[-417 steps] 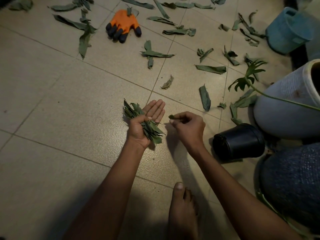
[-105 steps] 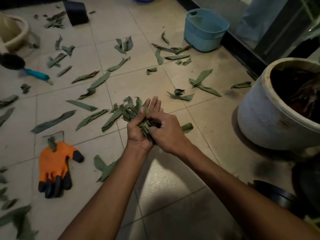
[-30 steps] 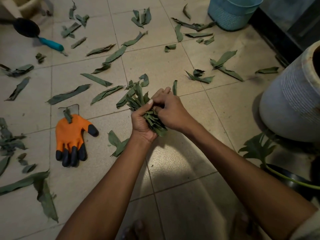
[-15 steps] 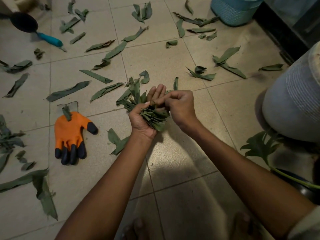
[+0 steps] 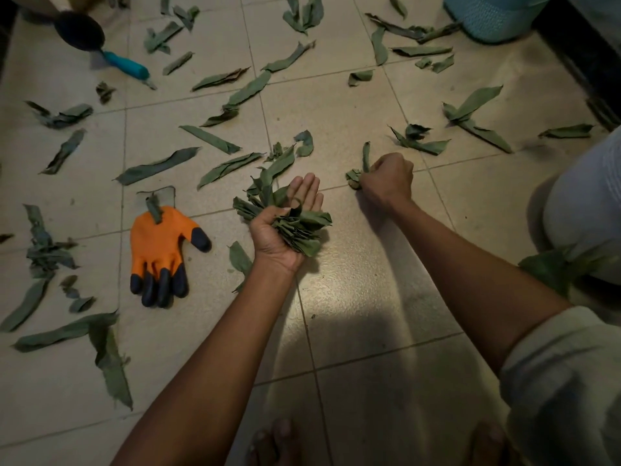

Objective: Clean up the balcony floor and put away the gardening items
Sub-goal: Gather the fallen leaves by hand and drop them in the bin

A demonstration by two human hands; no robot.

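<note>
A bundle of leaves [image 5: 297, 227] is held at frame centre in the left hand [image 5: 285, 227]: thumb and palm clamp it, fingers extended. The right hand [image 5: 386, 178], just right of centre, is curled round a leaf [image 5: 365, 156] at floor level.

Risk, judged: the bundle is overfull and loosely clamped; adding the leaf could spill pieces back onto the floor [image 5: 336, 112].

The bundle's long axis runs upper left to lower right. The pinched leaf stands near upright, tip toward the frame top.

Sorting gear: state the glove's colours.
The glove is orange with black fingertips; head view shows it.
</note>
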